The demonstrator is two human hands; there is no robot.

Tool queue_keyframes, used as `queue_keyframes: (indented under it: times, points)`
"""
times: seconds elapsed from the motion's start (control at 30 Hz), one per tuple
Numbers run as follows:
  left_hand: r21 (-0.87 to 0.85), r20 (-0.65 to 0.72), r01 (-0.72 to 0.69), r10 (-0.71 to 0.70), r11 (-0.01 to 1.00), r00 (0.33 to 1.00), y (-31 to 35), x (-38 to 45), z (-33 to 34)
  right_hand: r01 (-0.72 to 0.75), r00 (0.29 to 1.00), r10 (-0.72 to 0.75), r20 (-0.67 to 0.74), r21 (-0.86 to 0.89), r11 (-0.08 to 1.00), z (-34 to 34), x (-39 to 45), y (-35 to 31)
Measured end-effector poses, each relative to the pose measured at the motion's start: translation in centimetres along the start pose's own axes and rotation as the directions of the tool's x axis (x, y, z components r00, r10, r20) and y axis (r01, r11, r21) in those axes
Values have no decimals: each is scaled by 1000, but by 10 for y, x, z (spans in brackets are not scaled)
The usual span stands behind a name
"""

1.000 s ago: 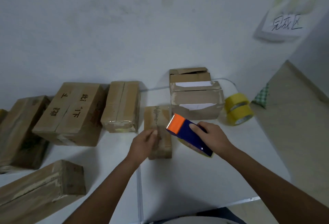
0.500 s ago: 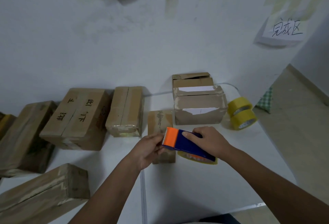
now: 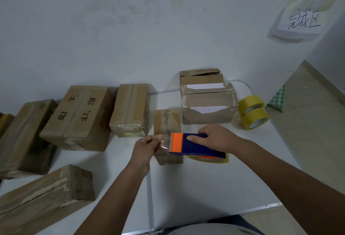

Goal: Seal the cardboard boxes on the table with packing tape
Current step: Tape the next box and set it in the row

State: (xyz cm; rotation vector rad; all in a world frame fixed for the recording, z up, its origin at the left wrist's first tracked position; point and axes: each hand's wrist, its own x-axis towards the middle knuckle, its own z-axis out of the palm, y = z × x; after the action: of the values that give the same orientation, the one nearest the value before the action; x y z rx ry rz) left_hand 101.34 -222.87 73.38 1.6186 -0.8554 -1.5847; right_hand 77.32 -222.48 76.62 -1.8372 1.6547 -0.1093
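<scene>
The right hand (image 3: 214,138) grips a blue tape dispenser with an orange cutter head (image 3: 194,144), held over the near end of a small narrow brown cardboard box (image 3: 167,122) at the middle of the white table (image 3: 196,188). The left hand (image 3: 147,146) pinches the clear tape end (image 3: 165,141) drawn from the cutter. Two stacked yellow tape rolls (image 3: 253,111) sit at the far right, beside a larger torn cardboard box (image 3: 208,102).

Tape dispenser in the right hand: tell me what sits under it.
Under the tape dispenser its yellow tape roll pokes out below the blue body. Beneath its orange end lies the small cardboard box, partly covered, on the white table. The roll's upper part is hidden.
</scene>
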Motion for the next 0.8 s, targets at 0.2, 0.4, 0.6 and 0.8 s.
queue_keyframes:
  times: [0.2, 0.4, 0.6, 0.8]
  points:
    - [-47, -116, 56, -61, 997, 991, -14, 11, -55, -28, 998, 35, 55, -126, 992, -1, -3, 22]
    - [-151, -133, 104, -125, 983, 983, -30, 3, -46, -57, 998, 61, 13, -179, 982, 3, 2, 31]
    - [-132, -229, 53, -83, 990, 970, -42, 2, -34, -85, 996, 84, -12, -242, 967, 5, 8, 39]
    - [-146, -289, 37, -78, 989, 954, -47, 8, -24, -77, 997, 81, 7, -235, 969, 4, 14, 44]
